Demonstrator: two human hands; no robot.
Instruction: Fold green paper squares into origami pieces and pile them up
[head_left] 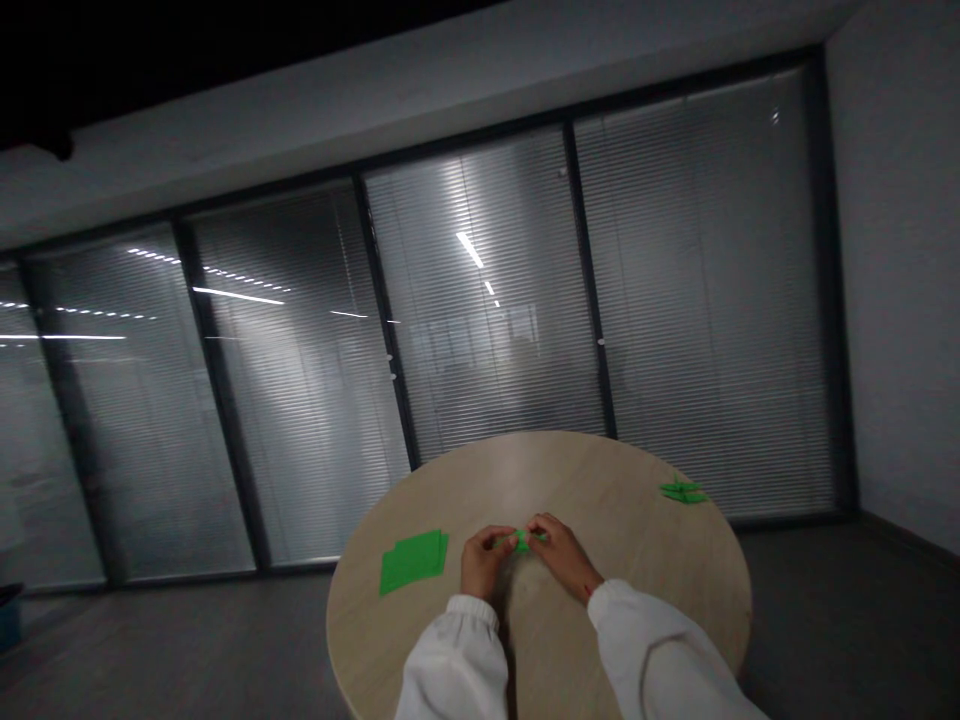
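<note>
Left hand (482, 560) and right hand (561, 550) are both pinching the same small green piece (522, 541) with their fingertips, around the middle of the round table (637, 620). Can't tell if it's touching the tabletop. A few flat green sheets (412, 560) are overlapping over toward the left edge, and some pointy green shapes (682, 492) are sitting close to the far right edge.

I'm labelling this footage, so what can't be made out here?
Head view:
Small green paper piece: shape, mostly hidden by the left hand and right hand.
Flat rectangular green paper sheets: number, hidden by overlap.
Pointed green paper cluster: creases, count; too small.
Blue bin-like object: cut off by picture's left edge.
</note>
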